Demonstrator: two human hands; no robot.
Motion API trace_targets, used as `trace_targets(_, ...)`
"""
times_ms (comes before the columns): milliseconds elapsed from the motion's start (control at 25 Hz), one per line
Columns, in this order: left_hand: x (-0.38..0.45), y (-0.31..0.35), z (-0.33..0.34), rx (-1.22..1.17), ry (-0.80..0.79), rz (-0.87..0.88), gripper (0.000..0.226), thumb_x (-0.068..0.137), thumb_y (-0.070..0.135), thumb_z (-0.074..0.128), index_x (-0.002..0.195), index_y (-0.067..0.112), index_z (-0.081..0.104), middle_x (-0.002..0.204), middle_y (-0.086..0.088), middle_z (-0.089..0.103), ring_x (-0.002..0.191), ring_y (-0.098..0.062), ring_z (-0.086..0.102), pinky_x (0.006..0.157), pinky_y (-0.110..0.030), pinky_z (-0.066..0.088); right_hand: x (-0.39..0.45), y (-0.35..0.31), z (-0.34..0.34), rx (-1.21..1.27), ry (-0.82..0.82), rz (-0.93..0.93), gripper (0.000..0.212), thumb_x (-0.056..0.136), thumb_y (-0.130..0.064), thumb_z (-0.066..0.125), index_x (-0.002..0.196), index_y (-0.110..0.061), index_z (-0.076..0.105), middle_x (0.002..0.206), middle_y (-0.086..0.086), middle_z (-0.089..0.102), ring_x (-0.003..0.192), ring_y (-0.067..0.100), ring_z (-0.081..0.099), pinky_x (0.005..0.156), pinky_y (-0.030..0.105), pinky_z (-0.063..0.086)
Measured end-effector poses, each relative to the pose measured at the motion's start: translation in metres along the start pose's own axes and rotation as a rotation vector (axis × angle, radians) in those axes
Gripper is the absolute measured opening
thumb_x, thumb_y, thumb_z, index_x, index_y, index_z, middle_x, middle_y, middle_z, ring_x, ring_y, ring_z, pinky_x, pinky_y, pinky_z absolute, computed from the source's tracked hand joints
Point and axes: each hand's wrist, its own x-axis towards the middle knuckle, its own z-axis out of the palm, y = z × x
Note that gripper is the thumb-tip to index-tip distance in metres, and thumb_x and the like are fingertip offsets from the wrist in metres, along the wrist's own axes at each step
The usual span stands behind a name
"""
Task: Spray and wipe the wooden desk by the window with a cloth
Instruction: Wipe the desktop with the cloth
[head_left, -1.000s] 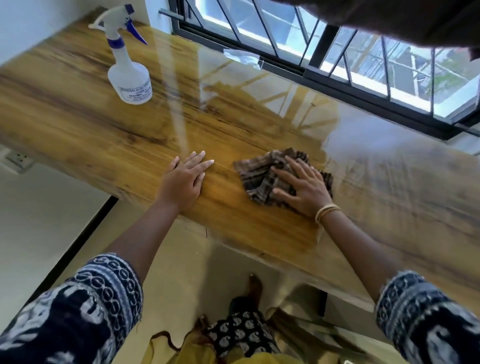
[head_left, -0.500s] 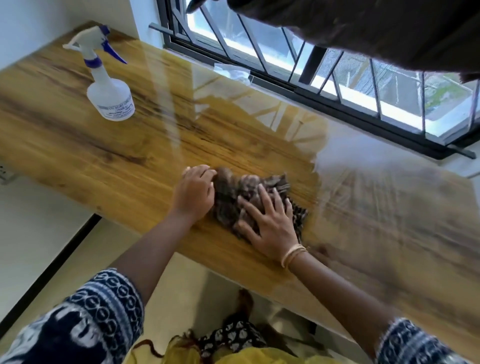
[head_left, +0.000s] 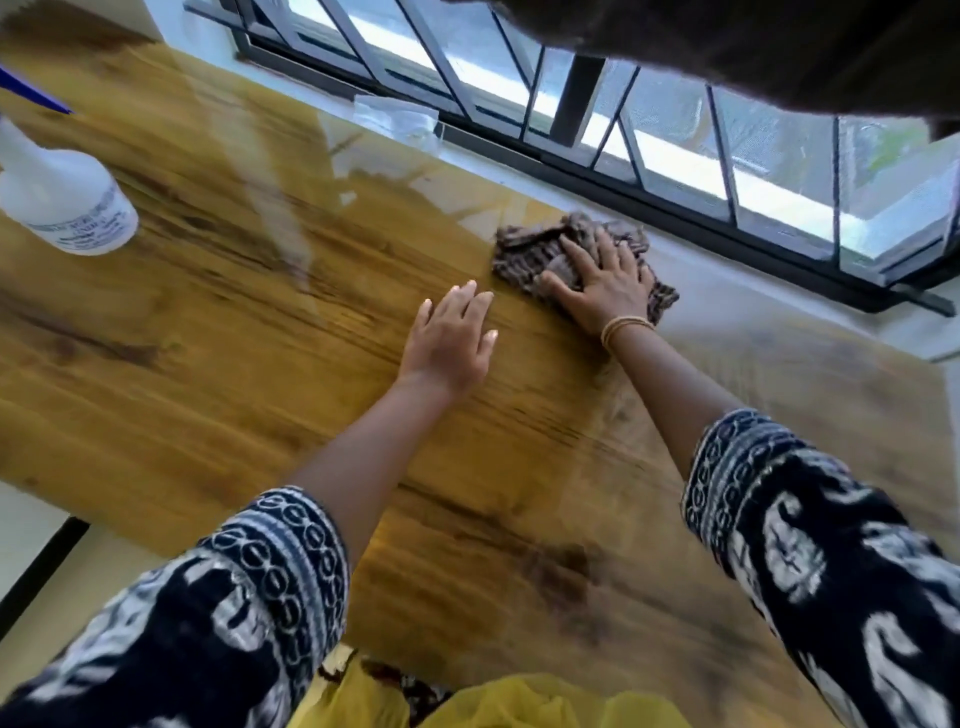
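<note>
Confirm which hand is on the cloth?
The right hand, wearing bangles, presses the brown cloth near the window; the left hand lies flat on bare desk.

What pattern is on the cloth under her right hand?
The cloth is a brown checked weave with darker stripes, seen in the head view, the only one.

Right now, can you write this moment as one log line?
step: wiping | right hand: presses cloth at desk window edge | left hand: flat on desk | spray bottle: standing far left
</note>
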Motion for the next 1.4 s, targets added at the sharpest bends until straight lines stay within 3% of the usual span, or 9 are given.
trace_targets(240, -0.001, -0.005, 0.016, 0.099, 0.069, 0.033, 0.053, 0.098, 0.04, 0.038, 0.148, 0.025, 0.034, 0.16, 0.0, 0.024, 0.149, -0.019, 0.018, 0.119, -0.048, 0.014, -0.025, -0.031, 0.011, 0.203, 0.029, 0.258, 0.073, 0.091, -0.072, 0.023, 0.155, -0.039, 0.015, 0.166, 0.007, -0.003, 0.149, 0.041, -0.004, 0.114, 0.068, -0.001)
trace_targets(440, -0.001, -0.004, 0.015, 0.12, 0.044, 0.032, 0.059, 0.088, 0.03, 0.038, 0.145, 0.016, 0.04, 0.159, -0.005, 0.029, 0.149, -0.02, 0.02, 0.119, -0.048, 0.014, -0.11, -0.007, 0.028, -0.052, 0.019, -0.429, 0.067, 0.091, -0.072, 0.021, 0.152, -0.047, 0.021, 0.166, 0.003, 0.007, 0.15, 0.038, 0.006, 0.115, 0.066, 0.01)
trace_targets(560, -0.001, -0.005, 0.014, 0.118, 0.06, 0.029, 0.052, 0.093, 0.028, 0.043, 0.143, 0.016, 0.042, 0.159, -0.003, 0.027, 0.148, -0.021, 0.021, 0.119, -0.049, 0.016, -0.077, 0.028, 0.014, -0.132, 0.009, -0.687, 0.068, 0.089, -0.079, 0.019, 0.15, -0.05, 0.026, 0.165, -0.003, 0.013, 0.15, 0.031, 0.013, 0.118, 0.057, 0.012)
trace_targets(720, -0.001, -0.004, 0.014, 0.095, 0.075, 0.024, 0.052, 0.096, 0.037, 0.042, 0.146, 0.025, 0.037, 0.159, 0.001, 0.028, 0.148, -0.019, 0.021, 0.12, -0.048, 0.016, 0.001, 0.063, -0.003, -0.094, 0.072, -0.292, 0.08, 0.082, -0.087, 0.005, 0.15, -0.05, 0.024, 0.164, -0.001, 0.016, 0.15, 0.029, 0.016, 0.117, 0.054, 0.017)
trace_targets(880, 0.0, -0.005, 0.016, 0.081, 0.084, 0.02, 0.051, 0.097, 0.037, 0.042, 0.146, 0.027, 0.038, 0.159, 0.001, 0.029, 0.148, -0.019, 0.023, 0.119, -0.048, 0.017, 0.031, 0.063, -0.009, 0.001, 0.05, 0.142, 0.069, 0.089, -0.076, 0.019, 0.151, -0.047, 0.021, 0.164, 0.004, 0.016, 0.147, 0.033, 0.018, 0.115, 0.054, 0.016)
trace_targets(1000, 0.0, -0.005, 0.016, 0.075, 0.088, 0.024, 0.051, 0.097, 0.036, 0.044, 0.146, 0.026, 0.039, 0.158, 0.0, 0.03, 0.148, -0.019, 0.023, 0.119, -0.048, 0.017, 0.013, 0.037, -0.002, 0.096, 0.045, 0.304, 0.069, 0.093, -0.069, 0.019, 0.155, -0.039, 0.017, 0.165, 0.01, 0.006, 0.148, 0.042, 0.006, 0.116, 0.062, 0.008)
trace_targets(1080, -0.001, -0.004, 0.015, 0.082, 0.092, 0.02, 0.051, 0.096, 0.036, 0.043, 0.146, 0.026, 0.038, 0.158, 0.0, 0.03, 0.148, -0.02, 0.023, 0.119, -0.048, 0.017, -0.016, 0.022, 0.007, 0.091, 0.047, 0.198, 0.068, 0.094, -0.066, 0.02, 0.155, -0.038, 0.015, 0.165, 0.012, 0.003, 0.148, 0.045, 0.001, 0.117, 0.064, 0.005)
trace_targets(1320, -0.001, -0.005, 0.012, 0.099, 0.06, 0.03, 0.06, 0.089, 0.029, 0.048, 0.147, 0.026, 0.036, 0.159, 0.0, 0.028, 0.148, -0.019, 0.022, 0.119, -0.049, 0.017, -0.107, 0.048, 0.015, -0.143, 0.001, -0.759, 0.065, 0.092, -0.073, 0.028, 0.151, -0.045, 0.029, 0.165, 0.002, 0.013, 0.152, 0.032, 0.006, 0.121, 0.055, 0.007)
trace_targets(1400, -0.001, -0.005, 0.013, 0.106, 0.065, 0.035, 0.059, 0.09, 0.03, 0.048, 0.147, 0.027, 0.036, 0.159, 0.0, 0.028, 0.148, -0.019, 0.023, 0.119, -0.049, 0.018, -0.08, 0.077, 0.004, -0.14, -0.001, -0.765, 0.069, 0.09, -0.078, 0.023, 0.15, -0.045, 0.029, 0.164, 0.002, 0.016, 0.151, 0.032, 0.01, 0.12, 0.055, 0.01)
